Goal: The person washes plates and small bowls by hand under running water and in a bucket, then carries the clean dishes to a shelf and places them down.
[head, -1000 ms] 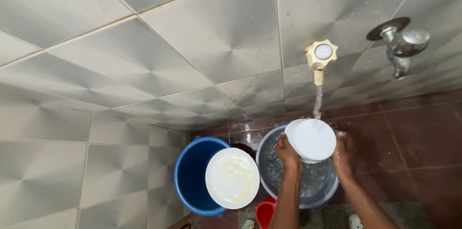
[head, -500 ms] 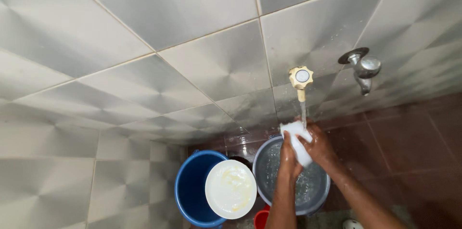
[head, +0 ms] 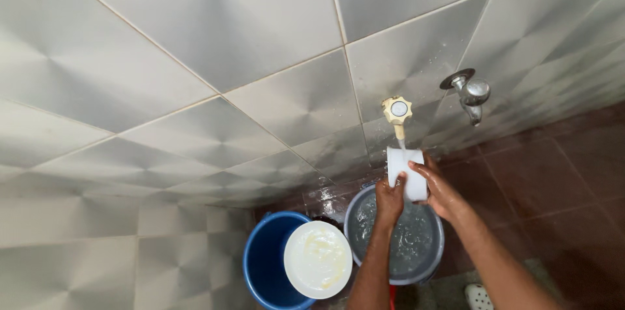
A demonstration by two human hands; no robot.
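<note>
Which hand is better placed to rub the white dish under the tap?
Likely the right hand: its fingers spread across the white dish below the cream tap, while the left hand grips its lower edge.

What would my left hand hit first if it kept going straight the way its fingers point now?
The left hand already touches the white dish, fingers pointing up the picture. Past it, the first thing looks to be the cream tap and tiled wall, though depth is unclear.

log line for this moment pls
both hands: left hand, right hand hold white bowl | under cream tap | above grey basin
</note>
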